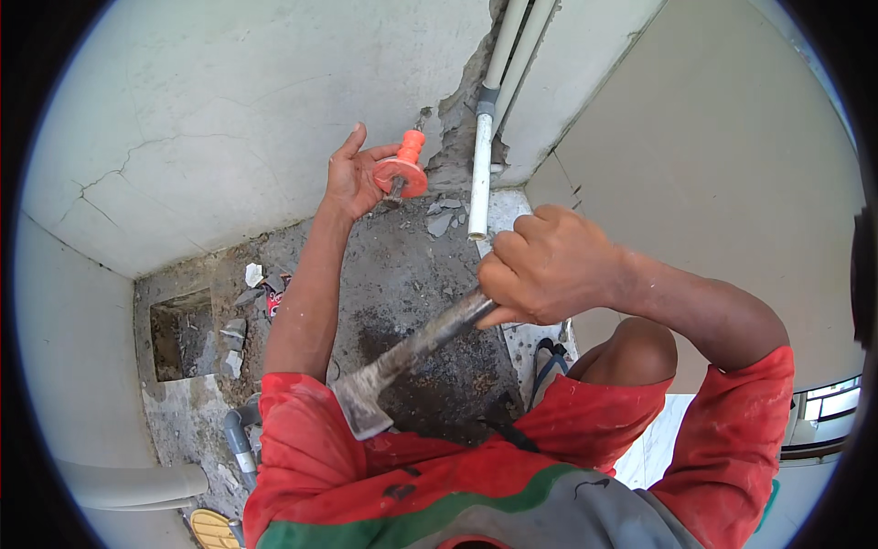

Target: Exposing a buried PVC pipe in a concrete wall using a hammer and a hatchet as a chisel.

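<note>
At the far wall point(302, 82), we have the chisel point(409, 163), likely heavy, stiff, best held by its orange sleeve point(412, 142); left hand point(355, 178): thumb wide, finger closure unclear. Nearer, our right hand point(553, 265) grips the hammer point(416, 346), likely head-heavy.

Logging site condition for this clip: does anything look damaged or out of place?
Yes. The wall is broken away in a ragged strip beside the pipes, unlike its flat surface elsewhere, and a crack wanders across its left part. Broken pieces lie on the floor below.
</note>
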The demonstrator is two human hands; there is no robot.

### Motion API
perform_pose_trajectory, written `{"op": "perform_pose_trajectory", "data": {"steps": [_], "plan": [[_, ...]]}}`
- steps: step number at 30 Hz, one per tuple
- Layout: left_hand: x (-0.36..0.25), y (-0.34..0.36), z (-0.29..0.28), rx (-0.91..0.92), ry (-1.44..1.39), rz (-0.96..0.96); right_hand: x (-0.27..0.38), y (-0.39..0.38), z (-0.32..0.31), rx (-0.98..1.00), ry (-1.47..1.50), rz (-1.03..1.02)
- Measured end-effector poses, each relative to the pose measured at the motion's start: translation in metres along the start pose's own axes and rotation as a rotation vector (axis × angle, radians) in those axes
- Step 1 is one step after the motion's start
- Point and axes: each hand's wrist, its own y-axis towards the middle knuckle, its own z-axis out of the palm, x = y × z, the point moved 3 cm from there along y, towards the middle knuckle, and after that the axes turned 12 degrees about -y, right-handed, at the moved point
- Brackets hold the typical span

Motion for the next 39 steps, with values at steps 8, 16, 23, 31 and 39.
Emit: {"op": "perform_pose_trajectory", "data": {"steps": [8,16,23,31,39], "plan": [[-0.009,-0.002,-0.008,0.071,0.031,-0.014,0.017,0.006,-0.005,0.073,-0.048,0.128],[0.002,0.001,-0.003,0.066,0.001,-0.042,-0.017,0.008,0.034,0.323,-0.090,0.121],[-0.013,-0.002,0.003,0.088,-0.004,-0.027,0.038,-0.007,-0.025,-0.073,0.045,-0.288],[-0.006,-0.002,-0.017,0.042,0.011,-0.024,0.029,-0.003,0.008,0.014,0.074,-0.064],[-0.018,0.001,-0.022,0.394,-0.239,-0.167,-0.021,0.016,0.029,0.114,0.062,0.308]]}}
